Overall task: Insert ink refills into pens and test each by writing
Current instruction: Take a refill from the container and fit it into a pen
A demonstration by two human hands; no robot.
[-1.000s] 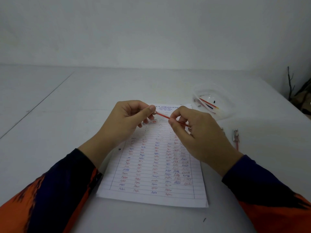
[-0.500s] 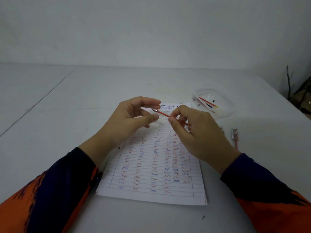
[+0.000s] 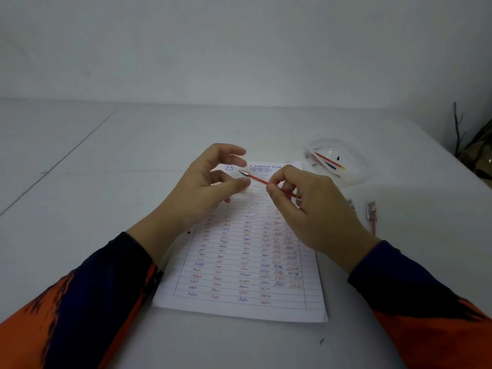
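Red ink refill (image 3: 262, 181) pinched in right hand (image 3: 314, 209), tip just beside left hand (image 3: 205, 193), fingers loosely spread, empty

dim, flat light | soft faint shadows | wide-angle bending at edges | slightly soft

Plain desk workstation, kind of premises not determinable. A bare white table (image 3: 133, 262) meets a blank white wall (image 3: 239, 49). On the table lies a lined sheet (image 3: 239, 262) with a printed letterhead and rows of red and blue pen scribbles. Right of and beyond the sheet stands a clear dish (image 3: 356, 166) holding refills. Dry twigs (image 3: 458, 129) show far right of it.
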